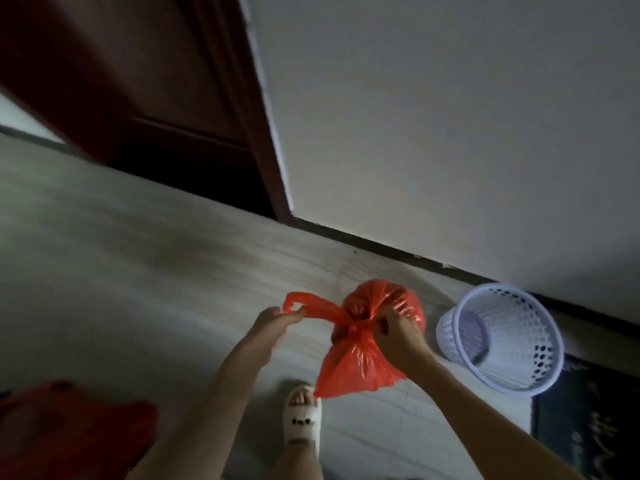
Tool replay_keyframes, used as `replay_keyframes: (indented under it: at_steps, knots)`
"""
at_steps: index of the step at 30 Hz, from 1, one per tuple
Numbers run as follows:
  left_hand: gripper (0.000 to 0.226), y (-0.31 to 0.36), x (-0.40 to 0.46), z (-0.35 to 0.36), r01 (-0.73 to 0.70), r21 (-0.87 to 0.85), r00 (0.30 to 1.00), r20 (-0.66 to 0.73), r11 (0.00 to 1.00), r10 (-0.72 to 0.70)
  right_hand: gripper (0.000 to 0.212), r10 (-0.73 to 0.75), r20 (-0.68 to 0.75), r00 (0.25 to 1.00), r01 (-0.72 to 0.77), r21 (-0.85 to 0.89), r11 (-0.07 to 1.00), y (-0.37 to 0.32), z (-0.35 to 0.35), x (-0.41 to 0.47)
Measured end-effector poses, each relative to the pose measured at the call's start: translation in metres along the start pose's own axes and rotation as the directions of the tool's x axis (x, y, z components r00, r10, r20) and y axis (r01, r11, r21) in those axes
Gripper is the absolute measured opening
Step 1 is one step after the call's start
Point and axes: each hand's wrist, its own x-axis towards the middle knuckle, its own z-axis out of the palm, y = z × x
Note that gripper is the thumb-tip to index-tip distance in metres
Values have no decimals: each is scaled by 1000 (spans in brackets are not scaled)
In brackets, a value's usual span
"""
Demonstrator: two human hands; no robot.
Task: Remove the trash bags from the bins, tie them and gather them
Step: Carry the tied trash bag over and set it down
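Observation:
A red plastic trash bag (360, 362) hangs in the air in front of me, its neck twisted into a knot. My left hand (273, 323) pinches one red handle strip and holds it out to the left. My right hand (398, 332) grips the other strip at the knot, close against the bag's bulging upper part. A white perforated bin (502, 337) with no bag in it stands on the floor at the right, close to the wall.
Another red heap (69, 420), blurred, lies at the lower left. A dark doormat (585, 417) lies under the bin at the right. My foot in a white slipper (303, 420) stands below the bag. A dark wooden door (156, 91) and a white wall (450, 116) rise behind.

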Motion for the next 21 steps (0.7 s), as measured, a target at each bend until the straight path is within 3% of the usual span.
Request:
replay_keyframes:
  at_steps: [3, 10, 15, 17, 21]
  knots:
    - [48, 21, -79, -50, -203, 222, 939, -231, 954, 254, 12, -23, 14, 1000, 23, -3, 1000, -84, -32, -38]
    - [38, 55, -184, -216, -339, 456, 764, -376, 823, 524, 11, -192, 40, 981, 195, -75, 978, -296, -67, -73]
    - [32, 75, -193, -342, -299, 371, 676, -569, 879, 469, 7, -361, 129, 924, 377, -137, 916, -446, -42, -51]
    - [33, 83, -190, -372, -292, 313, 673, -605, 904, 426, 2, -407, 175, 896, 434, -162, 886, -488, -32, -39]
    - [35, 90, -172, -463, -254, 245, 607, -713, 936, 351, 4, -564, 258, 784, 614, -191, 766, -610, 8, 4]
